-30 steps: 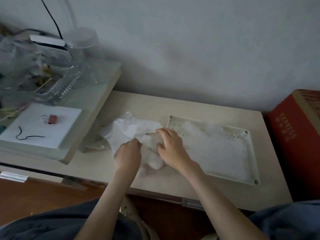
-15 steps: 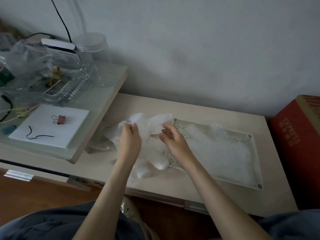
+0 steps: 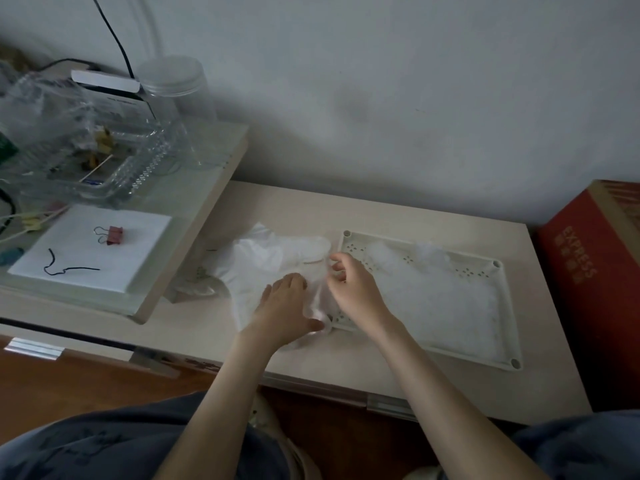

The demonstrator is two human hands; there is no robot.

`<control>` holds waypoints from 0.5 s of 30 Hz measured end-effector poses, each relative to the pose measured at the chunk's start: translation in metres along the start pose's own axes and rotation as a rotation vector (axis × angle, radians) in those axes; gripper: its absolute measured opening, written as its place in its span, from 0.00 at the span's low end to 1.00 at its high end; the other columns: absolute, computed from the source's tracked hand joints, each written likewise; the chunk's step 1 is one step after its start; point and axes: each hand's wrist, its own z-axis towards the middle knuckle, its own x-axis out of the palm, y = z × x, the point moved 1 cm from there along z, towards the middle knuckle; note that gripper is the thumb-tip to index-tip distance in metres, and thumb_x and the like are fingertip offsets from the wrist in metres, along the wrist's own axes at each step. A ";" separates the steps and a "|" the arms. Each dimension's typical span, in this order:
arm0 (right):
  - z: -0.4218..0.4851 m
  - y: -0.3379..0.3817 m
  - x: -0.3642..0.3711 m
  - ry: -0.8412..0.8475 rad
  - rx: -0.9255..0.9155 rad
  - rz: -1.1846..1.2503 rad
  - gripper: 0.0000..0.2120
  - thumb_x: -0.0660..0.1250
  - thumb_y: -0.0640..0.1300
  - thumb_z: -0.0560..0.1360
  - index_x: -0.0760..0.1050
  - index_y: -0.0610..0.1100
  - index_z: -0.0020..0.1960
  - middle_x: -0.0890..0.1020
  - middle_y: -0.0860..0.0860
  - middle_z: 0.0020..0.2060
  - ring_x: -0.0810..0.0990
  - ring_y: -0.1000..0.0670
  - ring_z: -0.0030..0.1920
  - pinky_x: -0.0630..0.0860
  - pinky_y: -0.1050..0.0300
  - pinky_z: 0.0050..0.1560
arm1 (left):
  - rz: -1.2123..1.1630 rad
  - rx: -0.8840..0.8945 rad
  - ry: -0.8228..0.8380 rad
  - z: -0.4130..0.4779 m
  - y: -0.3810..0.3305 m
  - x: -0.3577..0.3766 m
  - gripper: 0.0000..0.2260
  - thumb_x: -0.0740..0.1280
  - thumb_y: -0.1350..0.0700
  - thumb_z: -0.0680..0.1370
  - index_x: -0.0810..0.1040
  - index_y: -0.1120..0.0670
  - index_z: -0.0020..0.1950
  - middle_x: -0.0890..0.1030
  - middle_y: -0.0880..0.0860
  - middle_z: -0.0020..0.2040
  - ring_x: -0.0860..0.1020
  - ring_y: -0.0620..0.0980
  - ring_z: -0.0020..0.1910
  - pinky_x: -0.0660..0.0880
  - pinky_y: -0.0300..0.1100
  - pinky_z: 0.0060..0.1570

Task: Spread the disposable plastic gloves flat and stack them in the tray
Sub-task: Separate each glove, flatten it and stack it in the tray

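The left hand (image 3: 285,310) now lies palm down with fingers spread on the crumpled plastic glove (image 3: 273,263), pressing it against the table (image 3: 398,216); half a second ago that hand was raised off the surface, pinching the glove's upper edge. Its grip is open and flat, closed around nothing. The right hand (image 3: 353,289) has moved slightly lower and nearer the left one. Its fingers curl inward at the glove's right edge, just over the left rim of the tray (image 3: 509,306), and they appear to pinch a fold of the thin film, though the exact hold is hard to make out in the dim light.

The glove itself has come down: earlier it hung loosely between the two hands with its fingers drooping toward the table's front edge, and now it lies spread wider on the table, just left of the tray, with one lobe reaching up and left and its lower end tucked under the left palm. A little of the film laps against the tray's near left corner.

Inside the tray, a layer of pale translucent gloves (image 3: 446,289) rests much as before. The red box (image 3: 595,278) stands at the table's right end, unchanged, and the raised shelf (image 3: 194,216) on the left keeps its clutter.
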 end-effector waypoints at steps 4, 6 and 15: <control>-0.002 -0.001 0.001 0.019 -0.042 -0.042 0.18 0.58 0.40 0.79 0.69 0.45 0.68 0.73 0.49 0.62 0.73 0.53 0.60 0.70 0.59 0.61 | 0.048 0.004 -0.073 0.003 0.004 -0.004 0.09 0.68 0.52 0.76 0.76 0.53 0.54 0.71 0.49 0.56 0.72 0.49 0.56 0.71 0.40 0.52; -0.002 -0.001 -0.002 -0.006 -0.051 -0.027 0.17 0.57 0.39 0.79 0.70 0.45 0.67 0.74 0.50 0.61 0.73 0.53 0.59 0.69 0.60 0.61 | 0.039 -0.019 -0.102 0.003 0.005 -0.006 0.07 0.63 0.57 0.79 0.78 0.54 0.54 0.74 0.51 0.54 0.73 0.50 0.53 0.71 0.41 0.48; -0.005 0.006 -0.008 -0.098 -0.134 0.119 0.14 0.57 0.37 0.79 0.75 0.46 0.60 0.77 0.54 0.53 0.75 0.60 0.52 0.69 0.73 0.50 | -0.299 -0.141 -0.376 -0.002 0.000 -0.028 0.11 0.57 0.59 0.79 0.72 0.62 0.39 0.77 0.59 0.35 0.71 0.53 0.33 0.66 0.43 0.32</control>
